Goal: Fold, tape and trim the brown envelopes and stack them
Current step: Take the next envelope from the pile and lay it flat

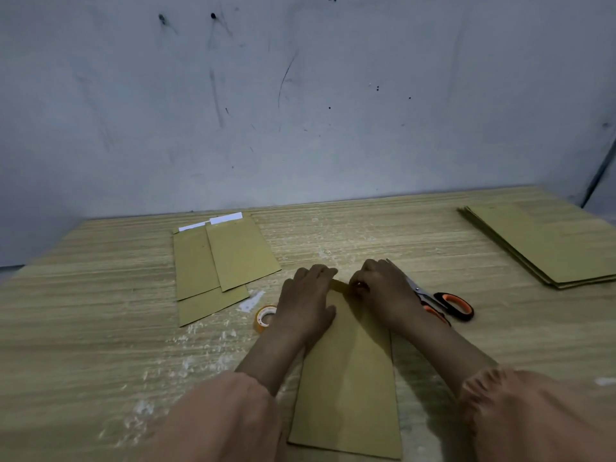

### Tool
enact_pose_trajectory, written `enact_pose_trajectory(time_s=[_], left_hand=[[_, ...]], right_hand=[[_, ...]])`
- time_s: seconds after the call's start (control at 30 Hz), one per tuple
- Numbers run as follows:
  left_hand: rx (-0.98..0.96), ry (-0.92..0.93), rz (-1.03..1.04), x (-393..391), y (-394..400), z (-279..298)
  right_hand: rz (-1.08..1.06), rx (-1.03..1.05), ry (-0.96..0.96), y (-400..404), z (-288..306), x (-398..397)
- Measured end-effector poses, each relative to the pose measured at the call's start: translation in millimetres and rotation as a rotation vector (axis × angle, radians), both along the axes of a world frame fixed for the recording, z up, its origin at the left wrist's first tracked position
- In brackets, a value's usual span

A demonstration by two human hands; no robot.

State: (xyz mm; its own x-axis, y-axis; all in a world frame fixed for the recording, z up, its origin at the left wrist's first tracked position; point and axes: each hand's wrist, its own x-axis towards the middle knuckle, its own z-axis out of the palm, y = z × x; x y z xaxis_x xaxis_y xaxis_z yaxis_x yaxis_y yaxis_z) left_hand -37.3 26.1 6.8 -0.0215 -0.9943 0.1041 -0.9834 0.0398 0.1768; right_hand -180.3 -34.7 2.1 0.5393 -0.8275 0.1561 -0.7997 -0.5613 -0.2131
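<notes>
Head view: the brown envelope (346,378) lies on the table (100,328), long axis running straight away from the person. Both hands meet at its far end: the left hand (306,301) presses flat, the right hand (380,291) pinches the folded flap.

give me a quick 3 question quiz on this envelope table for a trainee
1. True or false: the scissors lie left of the left hand.
2. Which lies beside the left hand? A) tape roll B) stapler C) glue stick
3. Fill in: both hands press on the far end of the ___, the right hand with curled fingers.

Key: 1 false, they lie just beyond the right hand. 2 A. 3 envelope.
</notes>
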Motion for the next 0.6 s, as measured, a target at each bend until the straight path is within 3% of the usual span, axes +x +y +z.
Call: enact_pose_trajectory(time_s=[0.17,0.37,0.6], left_hand=[[-0.003,-0.188,-0.029,-4.5,0.0,-2.4],[-0.061,-0.156,-0.096,-8.2,3.5,-9.3],[-0.100,-0.145,-0.135,-5.4,7.8,-14.4]], right_hand=[[0.065,-0.024,0.104,14.5,-5.4,-3.9],[0.028,0.064,0.031,28.4,-6.6,-7.5],[0.000,0.060,0.072,32.5,-10.8,-7.9]])
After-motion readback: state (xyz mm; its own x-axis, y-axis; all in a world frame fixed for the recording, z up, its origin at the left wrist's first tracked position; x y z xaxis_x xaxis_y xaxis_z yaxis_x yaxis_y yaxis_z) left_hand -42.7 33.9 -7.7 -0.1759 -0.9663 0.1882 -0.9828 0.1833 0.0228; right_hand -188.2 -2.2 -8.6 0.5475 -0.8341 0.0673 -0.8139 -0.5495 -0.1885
